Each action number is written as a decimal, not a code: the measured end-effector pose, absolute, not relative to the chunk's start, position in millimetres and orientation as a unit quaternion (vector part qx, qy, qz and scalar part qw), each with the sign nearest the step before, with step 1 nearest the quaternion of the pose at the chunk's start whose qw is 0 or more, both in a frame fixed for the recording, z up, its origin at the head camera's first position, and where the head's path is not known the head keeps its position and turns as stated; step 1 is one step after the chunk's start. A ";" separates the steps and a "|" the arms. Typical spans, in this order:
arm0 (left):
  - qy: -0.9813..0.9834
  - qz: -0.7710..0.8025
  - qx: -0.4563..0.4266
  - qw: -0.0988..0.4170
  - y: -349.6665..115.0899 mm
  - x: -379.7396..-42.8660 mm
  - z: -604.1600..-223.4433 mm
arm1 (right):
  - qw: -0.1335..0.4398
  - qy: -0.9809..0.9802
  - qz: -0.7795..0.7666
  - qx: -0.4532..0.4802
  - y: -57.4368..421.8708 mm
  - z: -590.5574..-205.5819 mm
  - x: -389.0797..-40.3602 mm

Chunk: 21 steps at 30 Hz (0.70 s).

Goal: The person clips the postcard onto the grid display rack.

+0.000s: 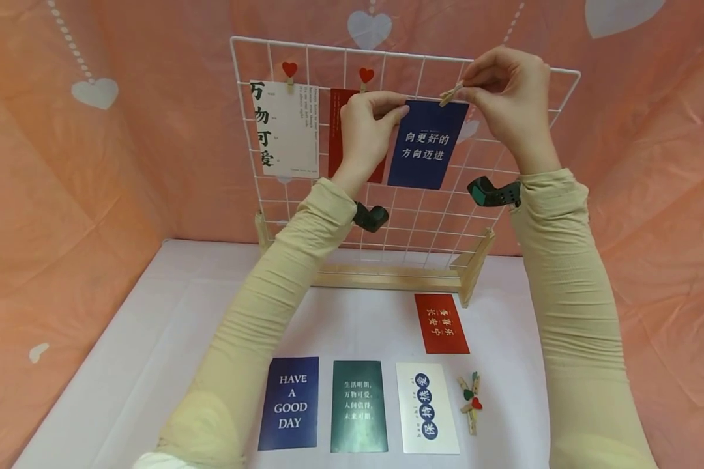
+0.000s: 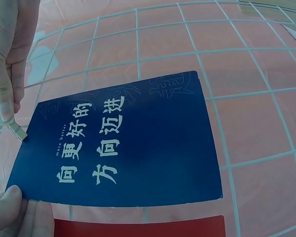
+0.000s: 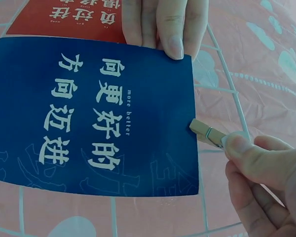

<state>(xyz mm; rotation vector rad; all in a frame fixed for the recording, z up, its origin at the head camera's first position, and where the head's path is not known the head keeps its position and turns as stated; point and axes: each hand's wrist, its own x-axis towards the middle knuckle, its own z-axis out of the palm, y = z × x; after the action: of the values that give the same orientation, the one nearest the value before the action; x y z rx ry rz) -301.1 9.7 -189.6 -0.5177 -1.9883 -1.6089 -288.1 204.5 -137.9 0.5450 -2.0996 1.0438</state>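
Observation:
A dark blue card (image 1: 425, 146) with white lettering hangs against the upper right part of the white wire grid (image 1: 481, 156). My left hand (image 1: 368, 130) pinches the card's upper left corner between thumb and fingers. At its top edge, my right hand (image 1: 513, 91) pinches a small wooden clothespin (image 3: 207, 132) by its tail end, and the pin's tip overlaps the card's edge. Left of the blue card, a red card (image 1: 337, 137) hangs from a clothespin with a red heart (image 1: 366, 75), partly hidden behind my left hand. A white card (image 1: 293, 130) hangs farther left under another red-heart clothespin (image 1: 290, 70).
On the white tabletop (image 1: 211, 286) lie a blue card (image 1: 289, 404), a green card (image 1: 359, 430), a white card (image 1: 446, 417) and a red card (image 1: 442, 324). Several clothespins (image 1: 471, 404) lie beside the white one. Wooden feet (image 1: 472, 267) support the grid, before a pink cloth backdrop (image 1: 176, 130).

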 end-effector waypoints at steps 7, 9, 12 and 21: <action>-0.746 -0.577 -0.193 0.271 12.7 -300.3 -187.4 | 0.366 -0.826 0.377 0.203 203.0 -136.6 -285.8; -0.746 -0.574 -0.195 0.274 13.1 -300.0 -187.3 | 0.368 -0.827 0.373 0.206 201.6 -136.0 -285.1; -0.746 -0.572 -0.196 0.279 13.1 -299.5 -187.2 | 0.365 -0.830 0.369 0.205 199.2 -135.0 -284.6; -0.747 -0.566 -0.191 0.292 12.6 -297.6 -188.7 | 0.349 -0.841 0.363 0.199 190.5 -133.0 -281.1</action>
<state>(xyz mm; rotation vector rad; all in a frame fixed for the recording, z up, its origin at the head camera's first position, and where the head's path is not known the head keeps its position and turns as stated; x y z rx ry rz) -297.6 12.6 -188.7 -0.5101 -1.9908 -1.5085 -281.1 190.5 -133.0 0.5164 -2.1786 0.9413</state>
